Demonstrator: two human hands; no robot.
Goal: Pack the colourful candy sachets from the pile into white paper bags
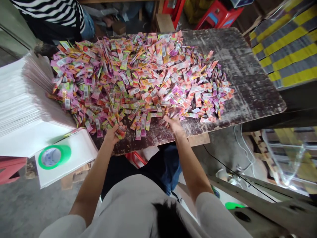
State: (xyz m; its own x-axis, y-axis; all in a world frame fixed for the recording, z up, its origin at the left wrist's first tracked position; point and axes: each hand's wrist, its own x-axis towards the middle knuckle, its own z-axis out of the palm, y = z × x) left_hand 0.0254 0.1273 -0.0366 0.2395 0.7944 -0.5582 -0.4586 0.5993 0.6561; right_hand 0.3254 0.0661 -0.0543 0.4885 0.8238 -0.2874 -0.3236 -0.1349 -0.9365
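A wide heap of small printed packets (138,79), pink, orange, purple and green, is spread over a worn dark table (247,76). At the heap's near left edge, my left hand (114,133) is closed around several packets (121,131), which stick out past its fingers. My right hand (173,123) is at the near edge, right of the middle, with its fingers among a blurred bunch of packets (173,111) that it appears to grip. Between my hands, a few packets (142,124) lie near the table's front edge.
A tall stack of white sheets or bags (19,105) stands at left. Green tape (52,156) lies on a white stack (81,148) beside it. A person in a striped top (56,13) is across the table. Yellow-and-grey stacks (287,49) and a metal frame (260,201) are at right.
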